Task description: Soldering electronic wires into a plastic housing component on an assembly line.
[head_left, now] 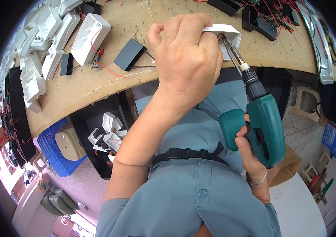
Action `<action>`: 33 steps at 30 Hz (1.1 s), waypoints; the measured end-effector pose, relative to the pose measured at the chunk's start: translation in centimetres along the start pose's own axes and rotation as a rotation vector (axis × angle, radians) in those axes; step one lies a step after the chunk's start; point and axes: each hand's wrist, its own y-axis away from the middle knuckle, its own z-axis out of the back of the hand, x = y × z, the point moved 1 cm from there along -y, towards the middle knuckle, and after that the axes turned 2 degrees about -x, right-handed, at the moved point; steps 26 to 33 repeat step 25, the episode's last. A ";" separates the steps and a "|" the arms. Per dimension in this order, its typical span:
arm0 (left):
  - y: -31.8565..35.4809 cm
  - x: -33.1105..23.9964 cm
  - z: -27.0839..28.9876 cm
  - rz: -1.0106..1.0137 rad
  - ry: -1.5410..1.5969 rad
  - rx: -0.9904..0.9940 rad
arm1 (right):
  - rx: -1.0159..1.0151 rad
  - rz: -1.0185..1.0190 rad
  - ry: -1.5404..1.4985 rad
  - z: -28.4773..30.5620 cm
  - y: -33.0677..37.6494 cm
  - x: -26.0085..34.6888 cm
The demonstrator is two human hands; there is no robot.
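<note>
My right hand (250,155) is wrapped round the grip of a green soldering gun (266,130). From its black collar a metal tip and a thin tube beside it point up and away from me. The tip reaches inside a white plastic housing (233,36) at the table's near edge. My left hand (185,59) is closed on that housing from the left, with its back towards me; the fingertips and much of the housing are hidden behind it. A bit of red wire shows where the tip meets the inside.
On the wooden table (97,85), left of my hand, lie a black box (130,54) with a cable and an open white housing (92,39) with red wire. White housings (37,35) pile up far left. Circuit boards (270,12) sit far right. A black bin (100,173) stands below.
</note>
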 end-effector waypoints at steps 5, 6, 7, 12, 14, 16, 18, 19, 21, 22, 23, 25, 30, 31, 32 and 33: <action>0.0 0.0 -0.1 -0.006 0.026 -0.008 | 0.006 0.023 -0.009 0.1 0.0 0.5; 0.0 0.0 -0.1 -0.009 0.027 -0.008 | -0.068 0.004 -0.033 0.0 -0.1 0.7; 0.0 0.0 -0.1 -0.009 0.028 -0.008 | -0.068 0.003 -0.032 0.1 -0.1 0.7; -0.1 0.1 0.1 -0.003 0.017 0.009 | -0.003 0.077 0.089 0.7 0.2 0.9; -0.1 0.0 0.0 0.001 0.022 0.009 | -0.039 0.016 -0.015 0.3 0.2 1.4; -0.1 0.0 0.1 0.007 0.025 0.010 | -0.073 -0.045 -0.119 0.2 0.1 1.5; -0.1 0.0 0.1 0.006 0.022 0.024 | -0.004 0.106 0.080 0.4 -0.1 1.2; -0.1 0.0 0.1 0.006 0.022 0.023 | -0.005 0.107 0.081 0.5 0.0 1.0; -0.1 0.1 0.0 -0.004 0.020 0.017 | 0.022 0.091 0.096 0.6 0.4 0.7; -0.1 0.1 0.0 -0.004 0.019 0.017 | 0.023 0.092 0.096 0.6 0.4 0.8; -0.1 0.0 0.1 -0.001 0.022 0.027 | 0.008 0.063 0.051 0.4 0.5 0.8; -0.1 0.0 0.2 0.007 0.030 0.044 | -0.020 0.029 -0.002 0.3 0.6 0.8; -0.1 0.0 0.2 0.007 0.030 0.044 | -0.020 0.029 -0.002 0.3 0.6 0.8; -0.1 0.0 0.2 0.007 0.030 0.044 | -0.020 0.029 -0.002 0.3 0.6 0.8; -0.1 0.0 0.2 0.007 0.030 0.044 | -0.020 0.029 -0.002 0.3 0.6 0.8; -0.1 0.0 0.2 0.007 0.030 0.044 | -0.020 0.029 -0.002 0.3 0.6 0.8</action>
